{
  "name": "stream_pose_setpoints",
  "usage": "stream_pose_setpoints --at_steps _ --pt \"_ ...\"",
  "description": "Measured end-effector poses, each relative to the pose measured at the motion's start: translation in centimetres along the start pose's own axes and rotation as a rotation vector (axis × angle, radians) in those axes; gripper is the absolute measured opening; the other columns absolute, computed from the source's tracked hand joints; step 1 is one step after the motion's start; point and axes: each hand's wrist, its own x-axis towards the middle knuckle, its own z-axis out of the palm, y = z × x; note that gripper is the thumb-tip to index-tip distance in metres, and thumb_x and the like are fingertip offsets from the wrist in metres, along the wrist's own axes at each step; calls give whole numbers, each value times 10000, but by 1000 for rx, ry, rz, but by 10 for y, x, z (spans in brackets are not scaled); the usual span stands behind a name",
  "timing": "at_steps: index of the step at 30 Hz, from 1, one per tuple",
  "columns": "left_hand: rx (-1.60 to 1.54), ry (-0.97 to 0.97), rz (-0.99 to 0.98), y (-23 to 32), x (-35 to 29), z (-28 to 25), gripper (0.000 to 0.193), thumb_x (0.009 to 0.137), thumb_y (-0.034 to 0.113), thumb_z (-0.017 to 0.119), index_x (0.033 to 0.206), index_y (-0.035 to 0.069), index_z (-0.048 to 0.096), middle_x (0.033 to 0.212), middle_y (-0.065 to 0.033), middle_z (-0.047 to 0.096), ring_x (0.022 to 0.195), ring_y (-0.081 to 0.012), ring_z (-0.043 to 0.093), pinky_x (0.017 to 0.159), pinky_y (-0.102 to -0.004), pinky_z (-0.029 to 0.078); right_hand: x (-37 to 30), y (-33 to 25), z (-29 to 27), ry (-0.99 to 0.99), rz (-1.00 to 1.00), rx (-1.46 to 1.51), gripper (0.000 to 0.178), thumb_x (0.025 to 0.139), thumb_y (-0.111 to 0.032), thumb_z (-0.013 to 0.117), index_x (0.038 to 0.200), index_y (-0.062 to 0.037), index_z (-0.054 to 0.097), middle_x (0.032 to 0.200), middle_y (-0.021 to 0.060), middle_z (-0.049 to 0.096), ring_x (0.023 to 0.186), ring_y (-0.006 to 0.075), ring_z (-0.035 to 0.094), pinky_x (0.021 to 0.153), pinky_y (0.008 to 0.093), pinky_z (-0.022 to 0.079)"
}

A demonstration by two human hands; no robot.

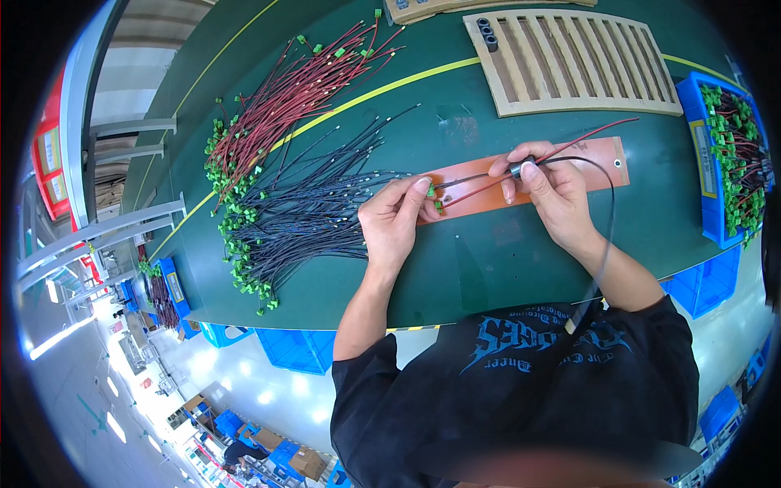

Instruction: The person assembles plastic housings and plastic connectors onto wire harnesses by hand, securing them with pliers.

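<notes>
Left hand: at 12 o'clock from the person's chest, fingertips pinching a red wire and a black wire near their green connector.
Right hand: at 3 o'clock of the left hand, pinching a small dark ring, possibly a ferrite core, on the wires.
Orange strip: flat under both hands.
Black wire bundle: at 9 o'clock of the left hand.
Red wire bundle: at 11 o'clock.
Slatted wooden tray: at 12 o'clock of the right hand.
Blue bin: at 3 o'clock.

The right hand's fingers cover most of the small dark cylindrical sleeve. The far tan slotted board is cut by the top edge. The blue plastic bin of green-ended wires fades into the dark right rim.
</notes>
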Motion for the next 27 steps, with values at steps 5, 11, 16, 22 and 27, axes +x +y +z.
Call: stream_pose_setpoints --at_steps 5,11,16,22,27 --pt "147 -22 87 1 3 -1 154 973 85 659 998 -42 745 771 -71 673 603 -85 597 538 -225 476 -1 3 -1 8 -25 4 196 1059 -160 522 1183 -16 570 1046 118 677 847 122 600 785 275 519" --pt "354 -34 149 10 3 -2 118 942 60 682 991 -15 758 773 -80 677 574 -101 568 528 -246 453 -1 4 0 15 6 20 197 1055 -166 536 1180 -18 570 1016 95 663 846 121 598 796 273 519" --pt "538 11 307 9 2 1 103 905 60 717 982 -5 740 800 -101 667 655 -182 611 589 -290 486 -2 6 2 15 -16 -127 179 1052 -145 538 1172 -16 568 998 89 663 854 118 602 809 275 519" --pt "670 -241 432 24 2 -26 270 752 97 821 980 11 705 948 -88 630 868 -269 619 757 -367 512 1 7 -3 45 -29 -171 173 1054 -140 531 1172 -18 566 999 87 665 855 109 602 809 268 514" --pt "639 -271 368 14 -3 -30 297 751 32 806 1027 17 699 942 -90 660 830 -232 637 761 -335 521 1 10 -6 28 -25 -170 170 1059 -146 517 1175 -27 554 1020 96 655 848 126 596 804 279 506"
